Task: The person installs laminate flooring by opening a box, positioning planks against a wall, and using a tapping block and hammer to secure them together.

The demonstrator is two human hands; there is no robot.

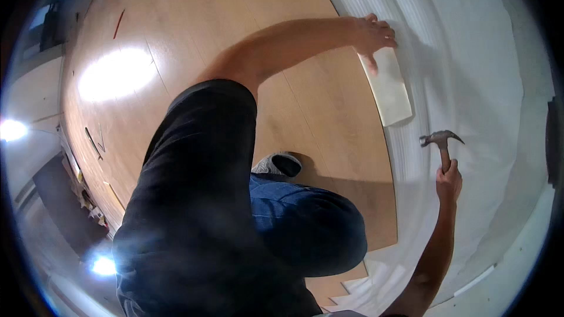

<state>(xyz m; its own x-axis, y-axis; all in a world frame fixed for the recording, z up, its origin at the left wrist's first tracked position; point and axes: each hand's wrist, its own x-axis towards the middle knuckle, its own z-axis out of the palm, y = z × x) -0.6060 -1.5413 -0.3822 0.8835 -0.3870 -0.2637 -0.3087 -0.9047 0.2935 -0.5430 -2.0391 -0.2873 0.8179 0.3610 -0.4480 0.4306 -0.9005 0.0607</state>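
My left hand (373, 36) reaches across to the edge of the wood-look floor planks (329, 100). Its fingers are wrapped over the upper end of a pale, flat rectangular block (388, 91), which lies along the planks' edge. Lower down on the right, my right hand (449, 183) grips a claw hammer (442, 139) by its handle. The hammer's head is apart from the block, over the white underlay sheet (482, 100), with its striking face turned toward the planks.
My bent knee in blue jeans (311, 223) and a grey shoe (276, 165) rest on the planks. Stepped plank ends (338, 287) show at the bottom. Dark thin tools (94, 142) and a red stick (119, 23) lie on the left. Assorted items (94, 211) stand farther left.
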